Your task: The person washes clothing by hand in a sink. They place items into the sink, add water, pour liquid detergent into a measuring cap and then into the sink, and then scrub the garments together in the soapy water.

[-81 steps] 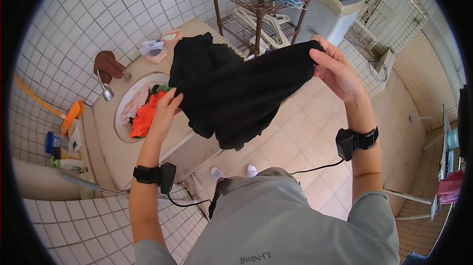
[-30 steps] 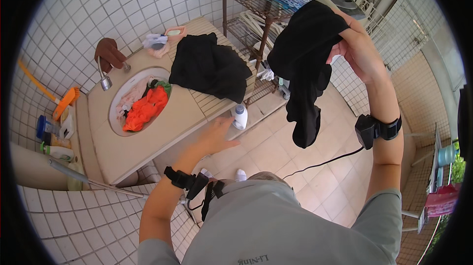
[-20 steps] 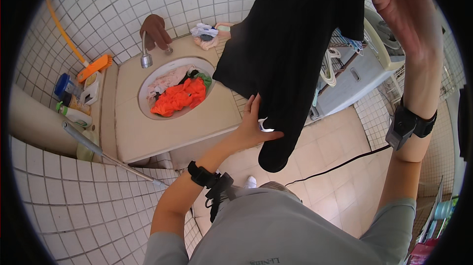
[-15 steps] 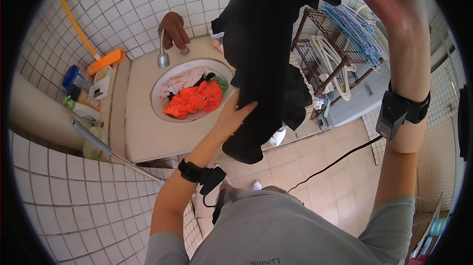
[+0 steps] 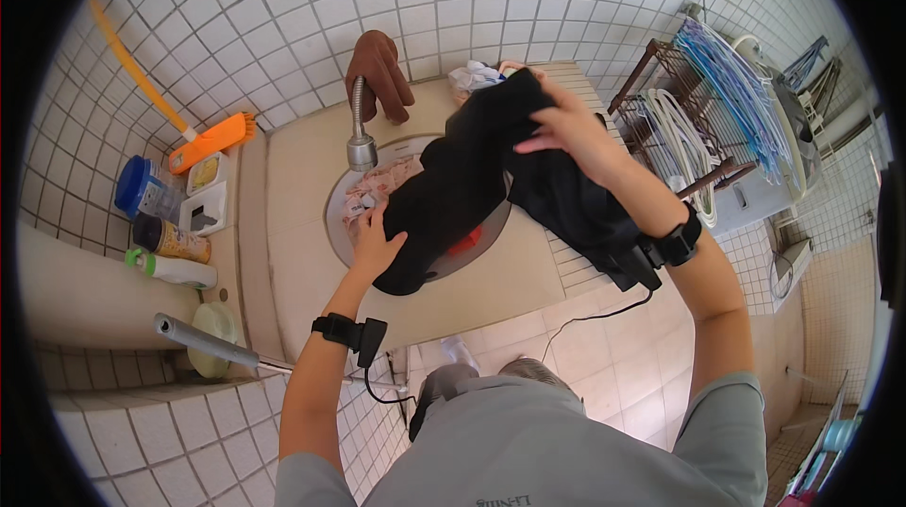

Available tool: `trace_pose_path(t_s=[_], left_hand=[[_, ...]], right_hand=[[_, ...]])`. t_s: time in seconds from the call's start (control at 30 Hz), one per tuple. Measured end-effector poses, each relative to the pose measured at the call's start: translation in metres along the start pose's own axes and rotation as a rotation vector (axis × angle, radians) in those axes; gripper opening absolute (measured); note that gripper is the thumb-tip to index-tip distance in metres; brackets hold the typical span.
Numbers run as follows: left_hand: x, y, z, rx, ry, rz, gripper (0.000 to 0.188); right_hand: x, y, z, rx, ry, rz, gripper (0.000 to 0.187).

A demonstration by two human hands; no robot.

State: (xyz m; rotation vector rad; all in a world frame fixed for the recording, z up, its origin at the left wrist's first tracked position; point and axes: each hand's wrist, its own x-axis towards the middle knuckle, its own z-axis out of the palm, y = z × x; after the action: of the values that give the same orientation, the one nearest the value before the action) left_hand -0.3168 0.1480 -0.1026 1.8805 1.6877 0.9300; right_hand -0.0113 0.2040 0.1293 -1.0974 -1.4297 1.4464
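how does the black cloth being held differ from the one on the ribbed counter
The held cloth stretches between the left hand and right hand; the other cloth lies unheld. The held cloth is above the sink; the other cloth sits right of it, on the ribbed counter. Both are black.

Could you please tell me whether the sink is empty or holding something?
It is holding something: pink cloth and orange cloth show inside the sink, partly hidden by the held black garment.
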Motion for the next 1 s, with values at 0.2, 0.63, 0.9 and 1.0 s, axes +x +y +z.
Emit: trace_pose_path(t_s=[0.2,0.63,0.9,1.0], left_hand=[[0.003,0.017,0.0,0.632,-0.497,-0.15,0.103],[0.052,-0.061,0.068,0.991,-0.7,-0.178,0.108],[0.058,-0.08,0.105,1.033,-0.771,-0.295,0.102],[0.056,-0.089,0.112,1.08,-0.715,-0.284,0.102]], right_hand=[[0.032,0.162,0.022,-1.225,-0.31,-0.181,0.086],[0.123,0.281,0.087,-1.855,-0.691,0.058,0.106],[0.132,0.315,0.09,-1.853,-0.758,0.094,0.101],[0.135,0.318,0.091,-1.831,-0.782,0.123,0.095]])
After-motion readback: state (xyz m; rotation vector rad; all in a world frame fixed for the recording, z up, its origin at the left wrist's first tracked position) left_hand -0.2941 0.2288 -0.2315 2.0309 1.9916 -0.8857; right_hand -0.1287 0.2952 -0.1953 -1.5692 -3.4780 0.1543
